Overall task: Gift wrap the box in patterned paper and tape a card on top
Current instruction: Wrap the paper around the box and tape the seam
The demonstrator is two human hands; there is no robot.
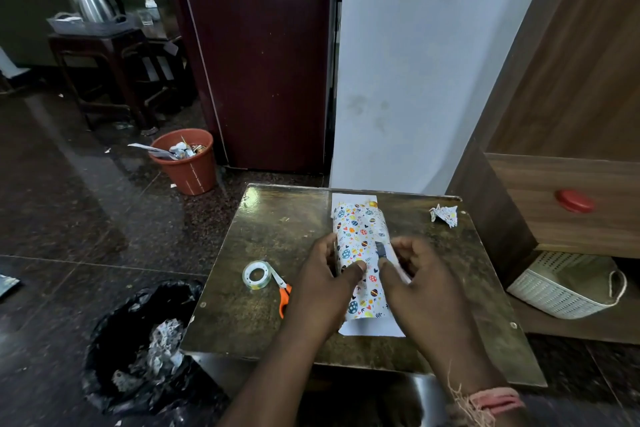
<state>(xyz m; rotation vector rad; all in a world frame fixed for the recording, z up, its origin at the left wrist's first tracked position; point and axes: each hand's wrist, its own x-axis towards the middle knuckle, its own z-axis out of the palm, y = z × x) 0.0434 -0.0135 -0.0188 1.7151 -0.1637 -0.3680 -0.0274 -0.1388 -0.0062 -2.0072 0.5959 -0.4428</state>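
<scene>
Hands (322,284) (420,282) pinch patterned paper (356,236) mid-table (277,236).

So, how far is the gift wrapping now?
Done: the patterned paper is folded over the box. In hand: both hands, left hand and right hand, hold the seam along the top. Left: taping with the tape roll, closing the open ends, adding a card, none visible yet.

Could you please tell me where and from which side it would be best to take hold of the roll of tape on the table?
Grip the tape roll across its outer rim, coming from above on its left: it lies flat, and the scissors touch its right side.
</scene>
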